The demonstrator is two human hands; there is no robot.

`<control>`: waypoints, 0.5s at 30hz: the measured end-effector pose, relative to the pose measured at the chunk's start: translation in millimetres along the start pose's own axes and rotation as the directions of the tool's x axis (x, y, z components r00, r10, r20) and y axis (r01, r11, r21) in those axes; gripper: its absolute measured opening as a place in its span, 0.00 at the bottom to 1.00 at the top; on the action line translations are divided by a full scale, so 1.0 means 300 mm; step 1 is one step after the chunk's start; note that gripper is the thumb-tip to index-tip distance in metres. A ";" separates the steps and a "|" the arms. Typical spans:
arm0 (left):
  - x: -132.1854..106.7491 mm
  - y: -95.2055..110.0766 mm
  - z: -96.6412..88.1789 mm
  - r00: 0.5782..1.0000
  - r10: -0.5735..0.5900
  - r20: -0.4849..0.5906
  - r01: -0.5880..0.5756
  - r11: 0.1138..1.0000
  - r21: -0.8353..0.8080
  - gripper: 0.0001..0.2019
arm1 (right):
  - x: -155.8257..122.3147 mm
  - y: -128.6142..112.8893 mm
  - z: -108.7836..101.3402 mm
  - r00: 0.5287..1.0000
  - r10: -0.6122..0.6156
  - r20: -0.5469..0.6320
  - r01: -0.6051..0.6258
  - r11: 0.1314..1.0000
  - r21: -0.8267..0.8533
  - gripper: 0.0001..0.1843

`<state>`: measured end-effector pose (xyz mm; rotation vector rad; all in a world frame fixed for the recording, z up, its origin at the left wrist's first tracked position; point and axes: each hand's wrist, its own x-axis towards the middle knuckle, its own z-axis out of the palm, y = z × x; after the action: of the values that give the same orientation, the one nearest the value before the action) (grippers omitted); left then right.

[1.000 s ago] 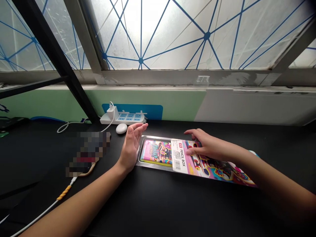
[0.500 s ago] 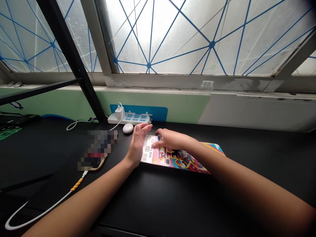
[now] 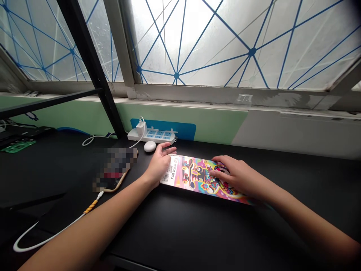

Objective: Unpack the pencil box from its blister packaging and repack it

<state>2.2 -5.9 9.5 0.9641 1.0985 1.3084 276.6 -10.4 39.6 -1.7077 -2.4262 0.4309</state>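
A flat, brightly printed pencil box [image 3: 194,175] lies on the black desk, its white label end to the left. "PENCIL BOX" and a barcode can be read on that label. My left hand [image 3: 159,163] is at the left end, its palm side against the edge and its fingers stretched past the far corner. Across the right half of the box rests my right hand [image 3: 235,173], thumb on the printed top and fingers over the far edge. That hand and forearm hide the box's right end.
Behind my left hand are a round white case [image 3: 149,146] and a white power strip [image 3: 152,134] with a plugged-in charger. A phone [image 3: 117,169], blurred out, lies left with a white cable [image 3: 56,236]. A black metal frame post [image 3: 93,71] rises at the left, before the window.
My right hand has moved right along the box from its label end, uncovering the label and left print. My left hand stays at the left end. The view has shifted slightly.
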 end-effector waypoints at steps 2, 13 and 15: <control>0.004 0.004 0.002 0.999 -0.046 -0.002 0.046 0.999 -0.021 0.25 | -0.027 0.073 0.007 0.998 0.045 -0.046 -0.044 0.999 0.015 0.33; 0.011 0.008 -0.004 0.993 -0.095 -0.064 0.090 0.993 -0.080 0.22 | -0.041 0.096 -0.002 0.996 0.031 -0.082 -0.029 0.999 0.029 0.28; 0.008 0.009 -0.002 0.992 -0.100 -0.077 0.094 0.992 -0.081 0.21 | -0.043 0.106 0.004 0.990 0.010 -0.144 -0.008 1.000 0.015 0.27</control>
<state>1.0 -3.4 11.9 0.7967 1.1346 1.3104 309.1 -12.9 29.1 -1.6826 -2.3091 0.3140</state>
